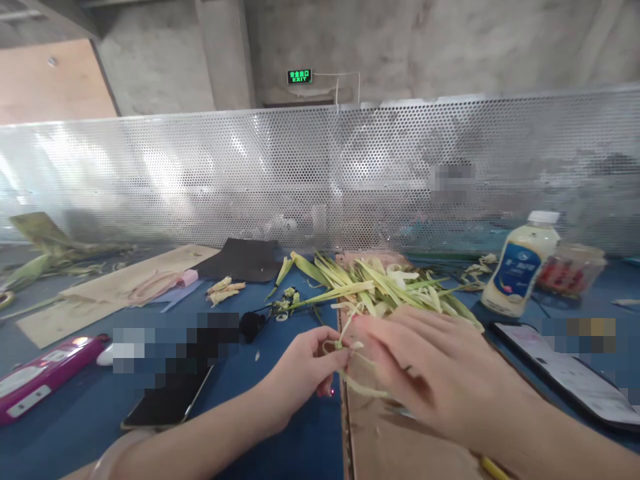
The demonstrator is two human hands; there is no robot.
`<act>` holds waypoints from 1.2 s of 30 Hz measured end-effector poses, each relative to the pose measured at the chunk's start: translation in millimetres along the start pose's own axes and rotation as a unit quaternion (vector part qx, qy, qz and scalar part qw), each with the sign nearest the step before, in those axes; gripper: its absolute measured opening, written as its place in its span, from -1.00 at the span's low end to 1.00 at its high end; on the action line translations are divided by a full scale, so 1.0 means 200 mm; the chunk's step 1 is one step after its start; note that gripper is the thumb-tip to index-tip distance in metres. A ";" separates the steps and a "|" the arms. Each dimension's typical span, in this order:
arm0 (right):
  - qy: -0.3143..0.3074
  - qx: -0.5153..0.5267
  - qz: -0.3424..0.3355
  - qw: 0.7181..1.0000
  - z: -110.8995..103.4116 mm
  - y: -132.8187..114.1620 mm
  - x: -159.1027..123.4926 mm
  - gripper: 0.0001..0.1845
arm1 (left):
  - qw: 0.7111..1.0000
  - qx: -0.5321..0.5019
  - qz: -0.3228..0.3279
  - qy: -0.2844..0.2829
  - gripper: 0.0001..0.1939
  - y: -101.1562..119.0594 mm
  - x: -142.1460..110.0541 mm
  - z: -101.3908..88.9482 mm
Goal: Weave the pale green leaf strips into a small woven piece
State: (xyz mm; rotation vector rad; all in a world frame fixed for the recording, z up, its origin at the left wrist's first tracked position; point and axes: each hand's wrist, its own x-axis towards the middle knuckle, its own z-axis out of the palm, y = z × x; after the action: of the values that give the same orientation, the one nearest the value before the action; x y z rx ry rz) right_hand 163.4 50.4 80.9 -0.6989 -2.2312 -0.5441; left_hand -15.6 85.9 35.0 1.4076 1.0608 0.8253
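My left hand [311, 363] pinches a thin pale-green leaf strip [339, 345], which bends in a small loop or knot at the fingertips. My right hand [430, 367] is curled close beside it, its fingertips at the upper end of the strip; its thumb is partly hidden. A loose pale length of the strip trails below, between the hands. Just beyond lies a heap of green and whitish leaf strips [373, 283], resembling corn husk, on a cardboard sheet [387, 433]. Left of the heap sits a small dark-and-green bundle [287, 301].
To the right stand a white-capped milk bottle [517, 267] and a clear tub [570, 270], with a phone [565, 373] in front. At left lie a dark phone [173, 397], a magenta device [47, 377] and brown paper [100, 290]. A perforated metal panel [200, 173] closes the back.
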 end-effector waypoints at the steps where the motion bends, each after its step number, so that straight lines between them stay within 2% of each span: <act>1: 0.012 0.011 0.019 1.000 0.02 0.03 0.00 -0.78 | 1.000 0.003 -0.001 -0.001 -0.76 0.00 0.00 0.00; 5: -0.014 0.041 0.098 0.994 0.13 0.11 -0.11 -0.78 | 1.000 0.011 0.004 0.005 -0.75 0.00 0.00 0.00; 9: -0.079 0.099 0.183 0.975 0.24 0.10 -0.25 -0.76 | 1.000 0.017 0.017 -0.003 -0.76 -0.02 0.01 0.00; 12: -0.099 0.129 0.224 0.961 0.27 0.09 -0.27 -0.80 | 1.000 0.018 0.018 -0.006 -0.75 -0.05 0.03 -0.01; 15: -0.101 0.113 0.190 0.970 0.25 0.10 -0.26 -0.84 | 0.999 0.023 0.023 0.003 -0.74 -0.06 0.04 -0.02; 17: -0.098 0.079 0.117 0.985 0.25 0.10 -0.26 -0.76 | 0.999 0.025 0.026 0.011 -0.73 -0.06 0.04 -0.02; 20: -0.054 0.026 0.015 0.998 0.26 0.08 -0.28 -0.66 | 1.000 0.018 0.022 0.010 -0.72 -0.05 0.03 -0.01; 23: -0.032 -0.005 -0.032 0.999 0.26 0.05 -0.28 -0.62 | 1.000 0.006 0.010 0.002 -0.73 -0.04 0.02 0.00; 27: -0.041 -0.022 -0.048 0.998 0.20 0.00 -0.25 -0.66 | 1.000 0.011 -0.013 -0.003 -0.76 -0.03 0.02 0.01; 30: -0.042 0.006 -0.049 0.998 0.15 -0.02 -0.22 -0.67 | 0.999 0.045 -0.021 -0.014 -0.82 -0.04 0.01 0.01; 32: -0.057 0.050 -0.026 0.997 0.15 -0.01 -0.22 -0.71 | 0.997 0.076 -0.017 -0.029 -0.85 -0.05 0.01 0.02; 36: -0.062 0.138 0.074 0.986 0.17 0.02 -0.23 -0.85 | 0.990 0.127 0.002 -0.067 -0.88 -0.05 -0.03 0.03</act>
State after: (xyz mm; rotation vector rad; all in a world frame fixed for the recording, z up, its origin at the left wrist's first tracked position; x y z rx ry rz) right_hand 175.4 58.7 25.5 -0.7604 -2.2861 -0.1156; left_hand -13.0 77.8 24.0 1.6544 1.0865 0.6026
